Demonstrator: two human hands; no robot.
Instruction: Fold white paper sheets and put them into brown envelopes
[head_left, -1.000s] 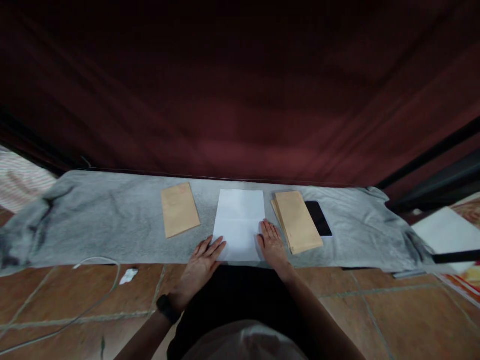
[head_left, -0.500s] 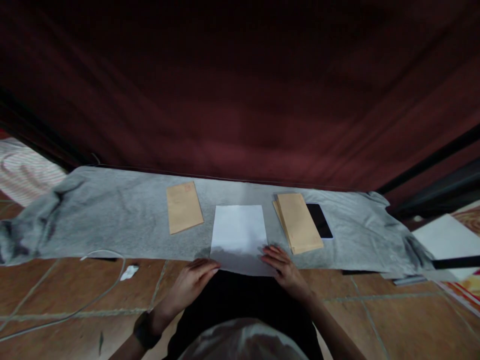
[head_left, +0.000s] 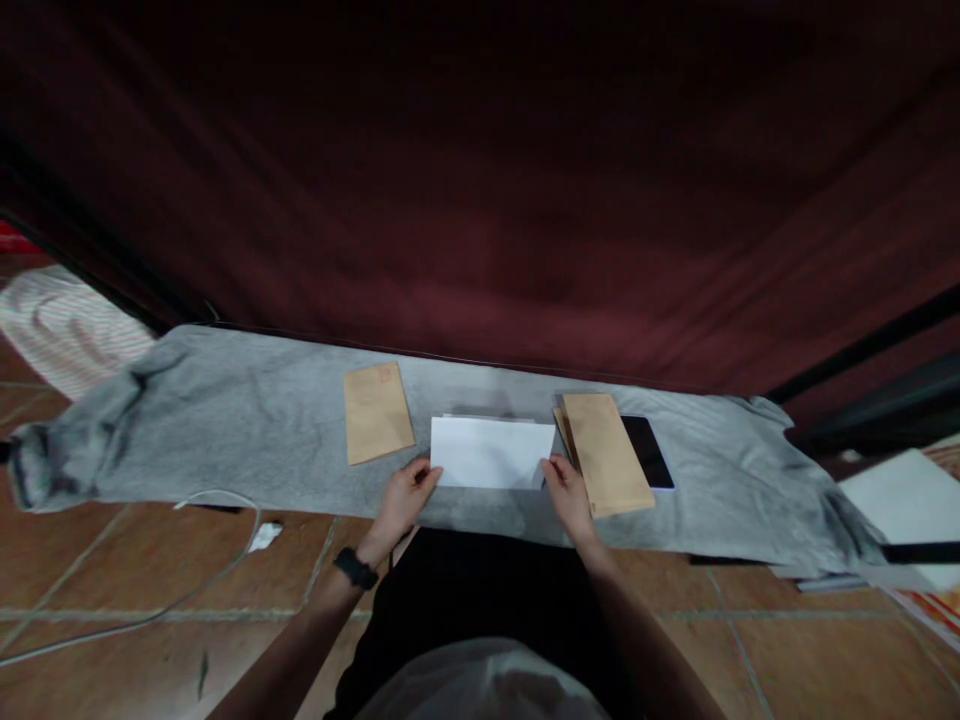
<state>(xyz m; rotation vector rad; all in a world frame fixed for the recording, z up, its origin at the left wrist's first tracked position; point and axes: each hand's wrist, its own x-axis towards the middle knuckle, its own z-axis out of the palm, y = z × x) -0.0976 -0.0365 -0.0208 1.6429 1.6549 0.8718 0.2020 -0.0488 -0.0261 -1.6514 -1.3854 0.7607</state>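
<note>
A white sheet of paper (head_left: 491, 453) is folded over on itself, its near edge brought up close to the far edge. My left hand (head_left: 407, 492) pinches its left side near the lower corner, thumb on top. At the opposite lower corner my right hand (head_left: 566, 492) grips the sheet the same way. Left of the paper lies a brown envelope (head_left: 379, 413) with a small red mark. To the right is a small stack of brown envelopes (head_left: 606, 450), close to my right hand. A dark-screened phone or tablet (head_left: 649, 452) lies partly under them.
Grey cloth (head_left: 262, 420) covers the long narrow surface before me. A dark red curtain (head_left: 480, 250) hangs behind it. On the tiled floor are a white cable (head_left: 255, 530) and a crumpled tissue (head_left: 265, 536). A white board (head_left: 907, 500) stands at right.
The paper lay flat and unfolded before; now its near half is folded up toward the far edge. Both hands have moved forward with it, each holding a corner.
</note>
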